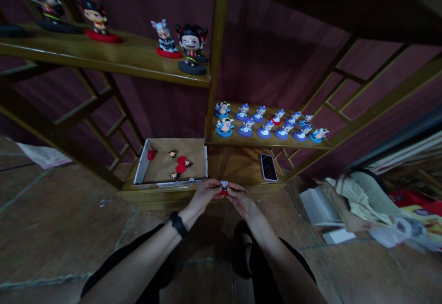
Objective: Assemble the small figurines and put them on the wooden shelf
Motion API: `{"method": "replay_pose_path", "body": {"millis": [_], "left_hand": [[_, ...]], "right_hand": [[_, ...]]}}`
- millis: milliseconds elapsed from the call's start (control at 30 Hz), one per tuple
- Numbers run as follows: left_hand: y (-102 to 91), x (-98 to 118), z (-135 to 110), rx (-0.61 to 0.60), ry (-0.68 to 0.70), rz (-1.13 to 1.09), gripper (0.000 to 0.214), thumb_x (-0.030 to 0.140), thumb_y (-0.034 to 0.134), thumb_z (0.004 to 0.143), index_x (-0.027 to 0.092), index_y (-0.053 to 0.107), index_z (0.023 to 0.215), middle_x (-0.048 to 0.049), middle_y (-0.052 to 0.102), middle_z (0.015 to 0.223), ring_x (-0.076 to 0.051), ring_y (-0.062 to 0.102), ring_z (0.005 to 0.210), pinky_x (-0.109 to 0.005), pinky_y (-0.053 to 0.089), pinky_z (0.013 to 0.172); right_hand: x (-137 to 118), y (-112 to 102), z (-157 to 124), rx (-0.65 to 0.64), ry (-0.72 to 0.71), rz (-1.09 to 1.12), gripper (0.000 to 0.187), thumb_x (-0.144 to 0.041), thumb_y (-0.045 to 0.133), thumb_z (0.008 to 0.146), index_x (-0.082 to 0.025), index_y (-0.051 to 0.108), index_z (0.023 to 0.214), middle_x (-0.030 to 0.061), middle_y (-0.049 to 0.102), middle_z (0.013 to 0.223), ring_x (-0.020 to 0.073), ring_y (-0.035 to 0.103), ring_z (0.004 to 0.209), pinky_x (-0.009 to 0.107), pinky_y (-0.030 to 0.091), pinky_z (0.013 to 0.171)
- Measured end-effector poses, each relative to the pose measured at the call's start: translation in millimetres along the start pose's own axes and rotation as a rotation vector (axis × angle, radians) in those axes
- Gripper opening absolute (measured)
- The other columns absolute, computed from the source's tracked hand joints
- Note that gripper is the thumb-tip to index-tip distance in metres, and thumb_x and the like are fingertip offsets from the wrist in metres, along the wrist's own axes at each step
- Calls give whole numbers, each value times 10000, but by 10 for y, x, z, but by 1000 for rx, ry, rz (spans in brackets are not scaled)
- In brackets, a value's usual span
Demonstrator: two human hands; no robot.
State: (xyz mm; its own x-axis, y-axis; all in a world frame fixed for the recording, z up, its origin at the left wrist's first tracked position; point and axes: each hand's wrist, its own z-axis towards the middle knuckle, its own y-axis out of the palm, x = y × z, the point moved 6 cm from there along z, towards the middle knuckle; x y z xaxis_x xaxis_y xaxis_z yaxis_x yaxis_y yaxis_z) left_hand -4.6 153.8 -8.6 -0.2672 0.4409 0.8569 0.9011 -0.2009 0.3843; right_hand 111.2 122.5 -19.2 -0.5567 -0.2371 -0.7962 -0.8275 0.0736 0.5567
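Left hand (207, 191) and right hand (239, 195) pinch a small figurine (224, 185) between them, roughly upright, neither hand clearly nearer; the open box (198, 157) lies just beyond the left, the figurine-lined shelf (267, 143) beyond the right.

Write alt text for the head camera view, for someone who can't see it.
A person's left hand and right hand hold a small figurine in front of a wooden shelf unit. More figurines stand on its shelves; below, an open box with small pieces inside sits left of a phone.
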Motion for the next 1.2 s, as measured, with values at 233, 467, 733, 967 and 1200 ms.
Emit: {"method": "replay_pose_path", "body": {"millis": [233, 467, 733, 967, 1200], "left_hand": [[-26, -11, 19, -81, -103, -133, 192, 46, 698, 628, 101, 626, 796, -86, 675, 832, -181, 655, 767, -333, 537, 766], [-27, 14, 8, -94, -132, -91, 225, 69, 735, 612, 94, 623, 806, -82, 677, 784, -174, 661, 714, -306, 542, 731], [-49, 3, 26, -31, -116, -34, 250, 91, 775, 551, 99, 603, 733, -63, 673, 705, -165, 654, 652, -297, 547, 661], [-62, -45, 58, 14, -83, -10, 249, 83, 767, 546, 103, 591, 721, -50, 666, 681, -149, 639, 596, -279, 545, 602], [-49, -84, 80, -14, -94, -72, 250, 72, 766, 560, 106, 582, 726, -48, 666, 709, -149, 649, 636, -282, 546, 650]], "right_hand": [[-56, 15, -8, 18, -5, 41, 237, -243, 744, 586, -207, 679, 811, 40, 695, 888, 190, 617, 873, 353, 442, 831], [-56, -81, 42, 99, -13, -124, 318, -286, 764, 556, -179, 680, 843, 50, 699, 840, 176, 621, 804, 336, 449, 789], [-81, -82, 21, 147, -45, -247, 316, -331, 752, 555, -175, 680, 820, 42, 692, 803, 159, 606, 730, 312, 454, 724], [-97, -70, -15, 182, -102, -270, 262, -308, 730, 582, -185, 679, 808, 21, 678, 766, 150, 585, 712, 303, 440, 714], [-101, -73, -18, 195, -114, -231, 294, -336, 737, 576, -187, 677, 822, 29, 686, 820, 159, 594, 775, 306, 442, 745]]}}
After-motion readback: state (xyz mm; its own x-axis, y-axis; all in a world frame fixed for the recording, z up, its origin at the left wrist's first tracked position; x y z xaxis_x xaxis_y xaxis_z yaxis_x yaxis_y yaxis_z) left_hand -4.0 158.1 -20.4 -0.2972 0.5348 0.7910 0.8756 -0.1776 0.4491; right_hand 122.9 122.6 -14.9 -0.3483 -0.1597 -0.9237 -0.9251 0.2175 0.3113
